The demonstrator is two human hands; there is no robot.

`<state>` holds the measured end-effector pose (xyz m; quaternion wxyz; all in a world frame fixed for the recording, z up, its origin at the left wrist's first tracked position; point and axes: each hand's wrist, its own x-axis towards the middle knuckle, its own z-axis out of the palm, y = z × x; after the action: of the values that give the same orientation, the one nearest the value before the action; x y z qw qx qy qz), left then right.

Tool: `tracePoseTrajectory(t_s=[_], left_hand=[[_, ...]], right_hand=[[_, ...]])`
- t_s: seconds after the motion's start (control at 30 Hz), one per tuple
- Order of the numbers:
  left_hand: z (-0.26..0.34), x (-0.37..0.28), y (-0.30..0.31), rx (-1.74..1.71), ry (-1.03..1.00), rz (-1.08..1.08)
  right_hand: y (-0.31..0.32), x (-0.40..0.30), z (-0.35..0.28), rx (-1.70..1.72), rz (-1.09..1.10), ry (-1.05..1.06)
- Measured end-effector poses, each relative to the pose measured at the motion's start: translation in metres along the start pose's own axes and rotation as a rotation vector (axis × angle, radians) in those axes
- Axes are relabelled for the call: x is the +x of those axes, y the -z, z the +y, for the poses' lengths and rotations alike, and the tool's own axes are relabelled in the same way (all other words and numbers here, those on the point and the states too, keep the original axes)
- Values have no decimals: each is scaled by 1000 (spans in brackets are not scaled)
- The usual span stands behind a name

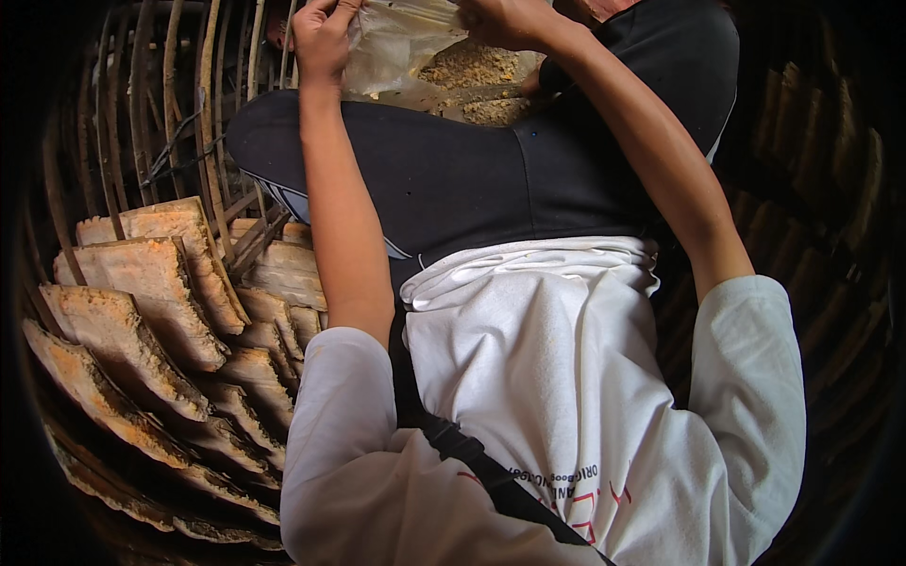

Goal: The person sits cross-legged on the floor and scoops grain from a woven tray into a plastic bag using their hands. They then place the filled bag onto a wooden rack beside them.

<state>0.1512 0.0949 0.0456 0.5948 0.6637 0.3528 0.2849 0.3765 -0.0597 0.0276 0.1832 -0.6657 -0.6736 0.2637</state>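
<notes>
At the top of the view my left hand (322, 39) grips one side of a translucent plastic bag (400, 42). The bag's other side is in my right hand (506, 21), whose fingers are partly cut off by the picture's upper edge. The plastic is spread between the two hands, creased and cloudy. Just below and behind it lies a coarse, yellow-brown crumbly material (474, 67), beyond my folded legs in black trousers (453, 170). Whether the crumbly material lies inside the bag or under it, I cannot tell.
Stacked, rough-edged pale slabs (141, 283) fill the left side, close to my left arm. Thin wooden poles (173, 78) stand behind them, with dark cord (173, 152) around some. More slabs (800, 134) show dimly at the right. A black strap (488, 467) crosses my white shirt.
</notes>
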Motion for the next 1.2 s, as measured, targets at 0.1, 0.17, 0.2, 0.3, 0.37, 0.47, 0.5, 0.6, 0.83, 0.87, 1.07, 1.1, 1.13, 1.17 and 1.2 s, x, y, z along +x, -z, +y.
tracePoseTrajectory(t_s=[0.1,0.17,0.2,0.3,0.37,0.47,0.5,0.6,0.83,0.87,1.07,1.1,1.13,1.17,1.2], left_hand=[[19,-3,-12,25,-31,-72],[10,-1,-17,16,-66,-123],[5,1,-18,15,-83,-146],[1,6,-12,31,-112,-106],[6,1,-8,-18,26,11],[12,0,-2,-151,106,72],[12,-2,3,-200,115,85],[26,-7,-24,-208,64,78],[16,-1,-13,-149,58,30],[19,-3,-11,-158,59,46],[21,-7,-17,-118,26,-100],[18,-5,-23,-61,-7,-146],[12,-3,-20,79,49,-195],[6,-3,-24,88,8,-191],[4,-3,-31,102,-33,-189]], right_hand=[[12,-7,-13,14,4,-8],[8,-8,-16,102,75,9],[7,-6,-17,80,54,-28],[2,-3,-13,52,22,-90],[-3,-3,-2,85,45,-64],[-9,-8,18,9,113,55],[-5,-7,12,34,67,51],[7,-4,-4,126,10,29],[-12,2,22,77,32,-24],[-11,2,25,49,-12,-9],[12,-4,-19,231,70,-2],[15,-4,-27,242,89,-8],[17,-3,-33,254,109,-13],[17,-1,-37,266,128,-17],[15,1,-37,258,118,-3]])
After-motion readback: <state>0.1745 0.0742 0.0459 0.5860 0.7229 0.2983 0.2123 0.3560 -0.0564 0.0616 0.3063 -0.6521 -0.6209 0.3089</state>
